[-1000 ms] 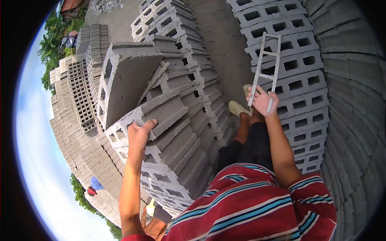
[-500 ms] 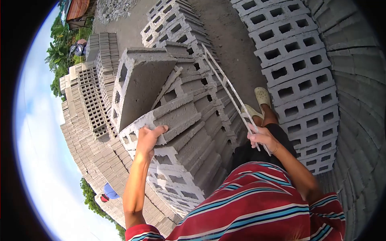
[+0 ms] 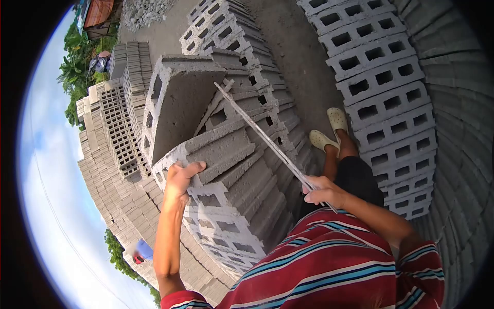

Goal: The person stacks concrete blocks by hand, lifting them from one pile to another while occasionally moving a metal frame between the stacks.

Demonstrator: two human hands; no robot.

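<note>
My left hand [image 3: 178,180] is closed over the end of a grey concrete hollow block [image 3: 221,152] on top of the near stack, its thumb lying along the upper edge. In my right hand [image 3: 325,191], close to my body, is a pair of long thin pale sticks [image 3: 262,135]. They point away over the stack, the far tip overlapping the base of a tilted block [image 3: 188,95]. That tilted block leans at the far side of the gripped one. Between these two blocks lies another short pale stick [image 3: 212,109].
A long row of hollow blocks [image 3: 378,95] runs along the right, with a dirt path [image 3: 303,51] between it and the near stack. My feet [image 3: 329,129] in light clogs stand there. Larger block piles [image 3: 110,170] rise at the left. Gravel [image 3: 146,13] lies at the back.
The sticks in my right hand have swung left, from over the path to across the stack, and now appear almost edge-on. My left hand keeps its hold on the block.
</note>
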